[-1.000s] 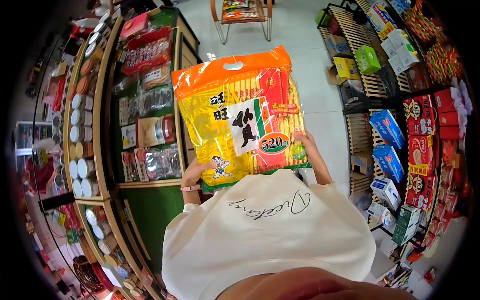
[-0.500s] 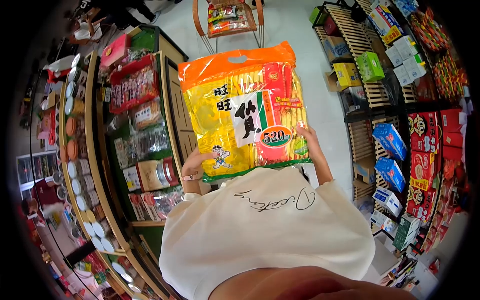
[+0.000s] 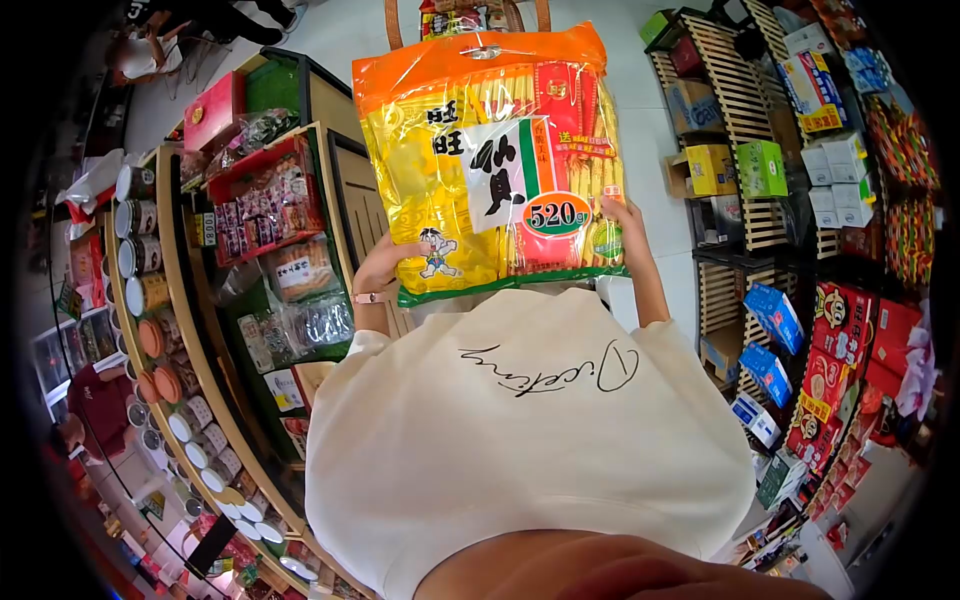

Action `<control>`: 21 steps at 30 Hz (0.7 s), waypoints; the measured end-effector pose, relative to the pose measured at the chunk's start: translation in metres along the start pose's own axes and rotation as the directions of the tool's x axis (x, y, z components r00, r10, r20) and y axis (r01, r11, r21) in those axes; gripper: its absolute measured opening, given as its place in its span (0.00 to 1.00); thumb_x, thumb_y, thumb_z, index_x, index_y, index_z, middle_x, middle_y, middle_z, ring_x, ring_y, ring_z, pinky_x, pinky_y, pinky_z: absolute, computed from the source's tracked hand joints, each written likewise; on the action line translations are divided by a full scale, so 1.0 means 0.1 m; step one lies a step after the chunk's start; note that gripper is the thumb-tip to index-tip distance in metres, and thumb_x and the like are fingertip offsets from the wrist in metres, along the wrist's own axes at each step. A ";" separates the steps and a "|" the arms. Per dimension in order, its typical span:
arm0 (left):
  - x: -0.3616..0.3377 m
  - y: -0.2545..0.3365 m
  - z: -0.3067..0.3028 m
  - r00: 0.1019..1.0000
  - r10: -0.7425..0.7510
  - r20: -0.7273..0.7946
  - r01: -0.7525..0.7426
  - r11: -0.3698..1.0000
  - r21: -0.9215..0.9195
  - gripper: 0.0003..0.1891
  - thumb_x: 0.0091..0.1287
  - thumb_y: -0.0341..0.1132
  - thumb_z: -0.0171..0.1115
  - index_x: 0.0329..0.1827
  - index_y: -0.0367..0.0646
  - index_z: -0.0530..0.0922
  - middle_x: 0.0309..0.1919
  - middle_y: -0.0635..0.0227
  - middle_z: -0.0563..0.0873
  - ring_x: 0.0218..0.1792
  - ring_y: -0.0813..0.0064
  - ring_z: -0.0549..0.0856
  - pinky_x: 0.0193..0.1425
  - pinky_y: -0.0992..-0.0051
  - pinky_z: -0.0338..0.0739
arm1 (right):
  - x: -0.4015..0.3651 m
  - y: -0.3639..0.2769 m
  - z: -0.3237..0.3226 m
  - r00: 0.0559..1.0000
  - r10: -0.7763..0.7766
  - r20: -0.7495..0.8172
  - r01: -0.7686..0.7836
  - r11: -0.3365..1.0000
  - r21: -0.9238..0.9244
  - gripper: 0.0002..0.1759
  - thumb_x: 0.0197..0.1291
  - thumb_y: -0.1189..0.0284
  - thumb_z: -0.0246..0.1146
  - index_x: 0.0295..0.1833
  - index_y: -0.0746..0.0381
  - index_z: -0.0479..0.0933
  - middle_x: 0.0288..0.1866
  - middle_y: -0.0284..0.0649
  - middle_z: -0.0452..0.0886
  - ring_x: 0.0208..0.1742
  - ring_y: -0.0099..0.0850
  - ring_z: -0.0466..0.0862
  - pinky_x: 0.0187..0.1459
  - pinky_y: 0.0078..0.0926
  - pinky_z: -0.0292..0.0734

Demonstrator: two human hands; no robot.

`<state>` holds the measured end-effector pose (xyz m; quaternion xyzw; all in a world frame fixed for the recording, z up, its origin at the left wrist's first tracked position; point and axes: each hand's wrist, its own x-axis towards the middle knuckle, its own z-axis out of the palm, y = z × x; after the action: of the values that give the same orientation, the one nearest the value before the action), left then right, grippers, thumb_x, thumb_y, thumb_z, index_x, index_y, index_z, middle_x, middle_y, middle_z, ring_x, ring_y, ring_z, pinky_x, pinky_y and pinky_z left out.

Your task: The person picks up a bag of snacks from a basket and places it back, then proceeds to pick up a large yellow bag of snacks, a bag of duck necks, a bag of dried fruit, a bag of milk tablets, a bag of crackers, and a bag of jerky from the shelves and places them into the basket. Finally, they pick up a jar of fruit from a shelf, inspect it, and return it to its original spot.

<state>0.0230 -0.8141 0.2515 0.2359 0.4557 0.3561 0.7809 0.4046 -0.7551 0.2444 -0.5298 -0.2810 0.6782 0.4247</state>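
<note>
A big snack bag (image 3: 490, 170), yellow with an orange top band and "520g" printed in an oval, is held up in front of my chest. My left hand (image 3: 383, 268) grips its lower left corner, thumb on the front and the other fingers behind. On the opposite side, my right hand (image 3: 624, 222) has hold of the lower right edge in the same way. Stick-shaped wrapped pieces and red packets show through the clear part. Behind the bag's top edge, a brown-framed chair (image 3: 544, 14) with snack packets (image 3: 468, 20) on it is mostly hidden.
To the left runs a wooden shelf unit with a red tray of wrapped sweets (image 3: 265, 205) and rows of jars (image 3: 145, 250). Slatted racks (image 3: 718, 90) on the right carry blue boxes (image 3: 778, 318) and red cartons (image 3: 830, 345). A person (image 3: 150, 55) is at the far upper left.
The bag and both hands sit higher in view, and the bag now covers most of the chair. The shelves have shifted in view. Both hands keep their grip.
</note>
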 end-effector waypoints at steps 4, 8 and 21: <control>0.24 0.30 -0.13 0.999 0.026 -0.048 -0.025 0.999 0.020 0.26 0.53 0.26 0.65 0.58 0.36 0.69 0.48 0.63 0.81 0.46 0.71 0.81 0.52 0.71 0.75 | 0.49 -0.10 0.16 0.999 0.035 0.001 -0.035 0.999 -0.041 0.23 0.55 0.64 0.62 0.51 0.69 0.71 0.39 0.39 0.79 0.35 0.25 0.80 0.36 0.21 0.76; 0.73 0.66 -0.30 0.998 0.001 -0.070 0.005 0.997 0.081 0.24 0.55 0.27 0.63 0.57 0.35 0.69 0.47 0.62 0.81 0.45 0.69 0.81 0.51 0.70 0.76 | 1.15 -0.28 0.27 0.991 0.128 0.024 -0.127 0.991 -0.034 0.24 0.55 0.63 0.63 0.51 0.69 0.71 0.39 0.39 0.79 0.35 0.25 0.80 0.37 0.21 0.76; 2.71 2.46 -0.93 0.996 -0.048 -0.068 0.055 0.993 0.103 0.29 0.53 0.28 0.66 0.59 0.36 0.68 0.50 0.61 0.80 0.50 0.69 0.79 0.55 0.68 0.74 | 3.70 -1.10 0.82 0.992 0.107 0.059 -0.103 0.992 -0.076 0.24 0.55 0.60 0.63 0.51 0.67 0.72 0.40 0.38 0.79 0.38 0.23 0.79 0.39 0.20 0.75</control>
<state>-0.0530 -0.4447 0.2299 0.2527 0.5052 0.3191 0.7610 0.3276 -0.3733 0.1820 -0.5374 -0.2904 0.7053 0.3598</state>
